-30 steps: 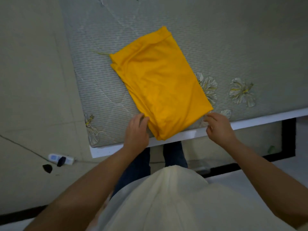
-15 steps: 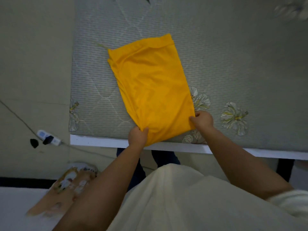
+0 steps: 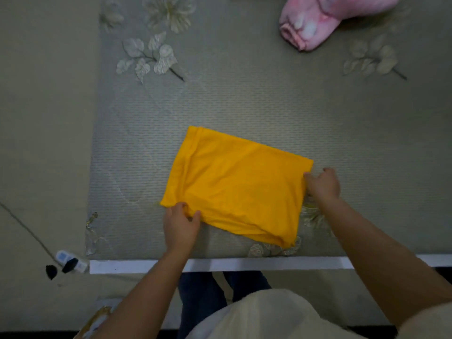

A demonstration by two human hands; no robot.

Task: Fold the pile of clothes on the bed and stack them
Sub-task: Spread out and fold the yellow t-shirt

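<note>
A folded yellow garment [image 3: 237, 184] lies flat on the grey-green mattress [image 3: 244, 99], near its front edge. My left hand [image 3: 179, 223] pinches the garment's near-left corner between thumb and fingers. My right hand [image 3: 321, 183] grips its right edge near the far corner. A pink garment [image 3: 315, 23] lies crumpled at the far right of the bed, away from both hands.
The mattress has a white front border [image 3: 220, 264] and pale flower prints. On the floor to the left lie a white power strip [image 3: 71, 261] with a black plug and a cable. My legs stand against the bed's front.
The yellow garment has been turned from lengthwise to crosswise on the bed. Both hands moved with it and still hold its edges. The view shifted up, showing the pink garment.
</note>
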